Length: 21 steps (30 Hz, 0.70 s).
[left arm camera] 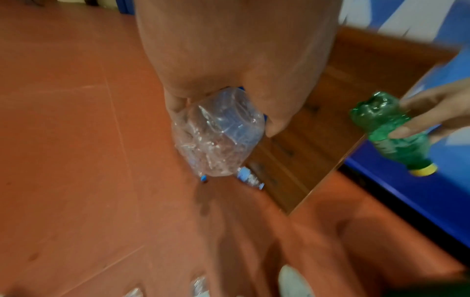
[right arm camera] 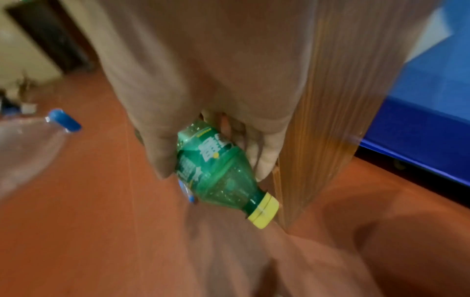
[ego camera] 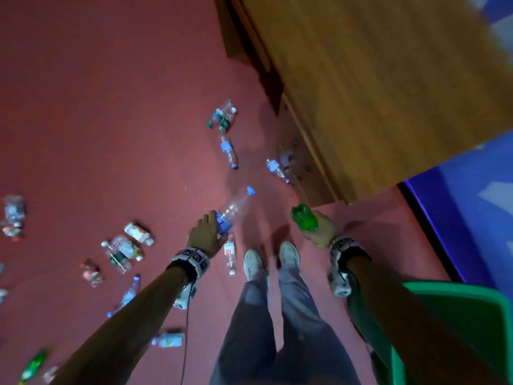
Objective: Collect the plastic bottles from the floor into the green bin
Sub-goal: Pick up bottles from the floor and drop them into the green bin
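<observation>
My left hand (ego camera: 206, 234) grips a clear bottle (ego camera: 234, 211) with a blue cap and blue label, its cap pointing away from me; in the left wrist view the clear bottle (left arm camera: 218, 134) shows bottom-first under the hand (left arm camera: 229, 70). My right hand (ego camera: 323, 227) holds a crumpled green bottle (ego camera: 304, 218); in the right wrist view the green bottle (right arm camera: 221, 170) has a yellow cap and my fingers (right arm camera: 264, 158) curl round it. The green bin (ego camera: 472, 323) stands at my lower right. Several more bottles lie on the red floor, one (ego camera: 229, 254) beside my left foot.
A wooden cabinet (ego camera: 374, 87) fills the upper right, with a bottle (ego camera: 277, 169) against its base. A blue wall panel (ego camera: 466, 212) runs along the right. More bottles lie ahead (ego camera: 228, 150) and in a cluster at left (ego camera: 123, 250). My feet (ego camera: 272, 259) stand on the floor.
</observation>
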Each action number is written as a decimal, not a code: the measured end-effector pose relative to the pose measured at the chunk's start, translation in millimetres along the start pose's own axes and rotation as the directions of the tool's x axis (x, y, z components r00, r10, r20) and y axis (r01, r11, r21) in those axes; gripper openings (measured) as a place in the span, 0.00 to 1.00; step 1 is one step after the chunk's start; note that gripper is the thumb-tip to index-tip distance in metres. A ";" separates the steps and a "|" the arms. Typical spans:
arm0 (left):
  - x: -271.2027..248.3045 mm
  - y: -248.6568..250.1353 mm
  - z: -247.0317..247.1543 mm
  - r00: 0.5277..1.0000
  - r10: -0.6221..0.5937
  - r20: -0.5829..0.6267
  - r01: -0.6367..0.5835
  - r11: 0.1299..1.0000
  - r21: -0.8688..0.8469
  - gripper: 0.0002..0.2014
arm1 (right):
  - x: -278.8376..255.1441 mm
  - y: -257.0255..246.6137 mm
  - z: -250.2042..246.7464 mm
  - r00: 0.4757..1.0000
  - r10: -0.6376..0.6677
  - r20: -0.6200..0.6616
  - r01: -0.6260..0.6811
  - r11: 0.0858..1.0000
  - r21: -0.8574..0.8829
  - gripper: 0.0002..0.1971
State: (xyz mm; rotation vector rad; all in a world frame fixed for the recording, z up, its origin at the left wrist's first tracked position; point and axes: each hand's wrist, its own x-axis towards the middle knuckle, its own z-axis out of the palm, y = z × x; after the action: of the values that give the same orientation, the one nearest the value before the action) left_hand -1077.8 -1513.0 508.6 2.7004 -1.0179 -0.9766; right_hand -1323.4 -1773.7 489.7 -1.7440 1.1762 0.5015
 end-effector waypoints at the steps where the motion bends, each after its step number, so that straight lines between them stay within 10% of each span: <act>1: -9.8 15.0 -17.2 0.999 0.025 -0.021 -0.026 0.998 -0.055 0.33 | -18.5 -17.9 -10.9 1.000 -0.017 -0.017 0.018 0.997 0.073 0.30; 4: -45.9 72.5 -68.8 0.988 0.130 -0.087 -0.148 0.957 -0.248 0.28 | -83.6 -50.9 -48.6 0.987 -0.057 -0.152 0.101 0.947 0.305 0.19; 11: -103.5 201.9 -122.9 0.900 0.415 -0.134 -0.433 0.814 -0.388 0.25 | -210.2 -58.9 -112.8 0.882 -0.058 -0.468 0.356 0.732 0.581 0.30; 21: -177.0 383.8 -113.6 0.708 0.686 -0.168 -0.679 0.596 -0.428 0.27 | -347.8 45.0 -231.0 0.670 -0.026 -0.742 0.550 0.689 0.472 0.27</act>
State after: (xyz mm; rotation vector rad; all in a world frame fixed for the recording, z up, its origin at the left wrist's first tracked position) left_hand -1326.2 -1714.3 807.5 1.6659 -1.4390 -0.9055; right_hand -1558.1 -1807.3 836.3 -1.4215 1.2740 -0.8218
